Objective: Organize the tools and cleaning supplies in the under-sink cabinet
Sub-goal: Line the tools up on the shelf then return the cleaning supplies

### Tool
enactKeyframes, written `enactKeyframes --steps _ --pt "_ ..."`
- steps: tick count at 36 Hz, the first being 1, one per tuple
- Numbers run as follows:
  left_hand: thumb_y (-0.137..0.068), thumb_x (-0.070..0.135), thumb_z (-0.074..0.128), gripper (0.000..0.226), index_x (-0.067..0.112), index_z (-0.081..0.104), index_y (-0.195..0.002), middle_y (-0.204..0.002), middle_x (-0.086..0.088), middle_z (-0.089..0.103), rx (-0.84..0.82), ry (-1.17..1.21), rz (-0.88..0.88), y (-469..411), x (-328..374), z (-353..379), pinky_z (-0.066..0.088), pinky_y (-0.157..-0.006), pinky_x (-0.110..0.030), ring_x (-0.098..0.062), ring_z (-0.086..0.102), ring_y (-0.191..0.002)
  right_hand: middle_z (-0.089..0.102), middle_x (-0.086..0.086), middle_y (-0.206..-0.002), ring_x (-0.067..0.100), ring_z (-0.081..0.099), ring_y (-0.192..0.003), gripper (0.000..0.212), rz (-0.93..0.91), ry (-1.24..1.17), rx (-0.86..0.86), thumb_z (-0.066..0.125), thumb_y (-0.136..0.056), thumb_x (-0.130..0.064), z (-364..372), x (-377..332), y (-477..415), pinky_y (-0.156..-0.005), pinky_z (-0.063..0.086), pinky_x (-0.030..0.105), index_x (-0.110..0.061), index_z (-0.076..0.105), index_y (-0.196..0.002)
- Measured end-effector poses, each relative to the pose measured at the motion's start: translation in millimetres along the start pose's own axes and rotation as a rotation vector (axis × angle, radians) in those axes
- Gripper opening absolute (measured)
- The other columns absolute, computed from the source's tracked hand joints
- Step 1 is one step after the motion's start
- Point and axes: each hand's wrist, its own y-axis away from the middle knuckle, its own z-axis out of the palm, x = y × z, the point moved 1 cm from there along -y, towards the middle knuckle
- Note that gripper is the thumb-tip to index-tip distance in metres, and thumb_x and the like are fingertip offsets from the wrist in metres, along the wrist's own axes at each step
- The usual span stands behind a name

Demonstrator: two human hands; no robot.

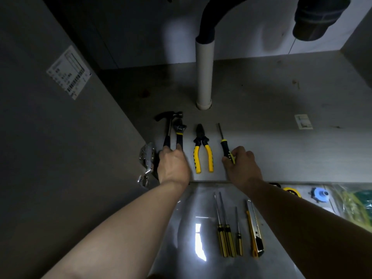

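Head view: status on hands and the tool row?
Left hand on hammer and wrench handles, grip unclear. Right hand pinches screwdriver handle. Pliers lie free between them. White pipe stands behind the row, clear of it.

2 bare forearms run to a bare left hand (174, 167) and right hand (243, 168).

Glossy floor (193, 228); matt cabinet base (261, 109); metal hinge (148, 156).

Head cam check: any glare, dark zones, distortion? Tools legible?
Head view: dim overall, left cabinet wall murky; hard glare patch on the glossy floor beside the loose screwdrivers; wide-angle bowing at the edges; hammer, pliers and the screwdriver in the right hand are legible.
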Motion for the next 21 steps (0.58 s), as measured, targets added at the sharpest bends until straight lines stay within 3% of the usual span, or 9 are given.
enactKeyframes --steps 3,7,10,14,21 --pt "-0.097 0.004 0.049 0.037 0.009 0.053 -0.133 -0.123 -0.015 0.047 0.006 0.034 0.006 4 0 1 0.05 -0.079 -0.038 -0.033 0.048 -0.118 0.043 0.013 -0.126 0.027 0.055 -0.089 0.035 0.001 -0.009 0.0 0.056 -0.1 -0.038 0 -1 1 -0.079 0.046 0.036 -0.015 0.046 -0.125" --pt "-0.093 0.001 0.049 0.038 0.007 0.055 -0.131 -0.121 -0.015 0.043 0.11 0.066 0.074 8 2 2 0.047 -0.091 -0.037 -0.033 0.042 -0.117 0.043 0.012 -0.126 0.029 0.056 -0.092 0.035 0.01 -0.018 0.0 0.056 -0.1 -0.038 0 -2 1 -0.078 0.044 0.034 -0.014 0.047 -0.124" --pt "-0.095 0.019 0.054 0.043 0.018 0.055 -0.138 -0.121 -0.012 0.042 0.166 0.19 0.208 11 15 2 0.049 -0.09 -0.041 -0.03 0.046 -0.114 0.044 0.011 -0.121 0.025 0.052 -0.088 0.037 0.011 -0.035 0.013 0.058 -0.099 -0.037 0 -1 1 -0.077 0.044 0.035 -0.011 0.046 -0.122" --pt "-0.09 0.049 0.061 0.062 0.037 0.041 -0.148 -0.139 -0.006 0.032 0.009 0.126 0.342 15 32 14 0.049 -0.095 -0.044 -0.028 0.036 -0.128 0.041 0.005 -0.113 0.022 0.048 -0.089 0.038 0.039 -0.095 0.013 0.061 -0.096 -0.034 0 -1 0 -0.076 0.04 0.033 -0.01 0.044 -0.12" --pt "-0.085 0.032 0.076 0.058 0.03 0.053 -0.138 -0.155 -0.007 0.018 -0.086 0.153 0.393 17 31 23 0.045 -0.106 -0.043 -0.031 0.023 -0.137 0.049 0.01 -0.11 0.02 0.052 -0.08 0.035 -0.019 -0.133 0.001 0.067 -0.092 -0.025 -1 6 2 -0.053 0.031 0.025 -0.013 0.042 -0.115"
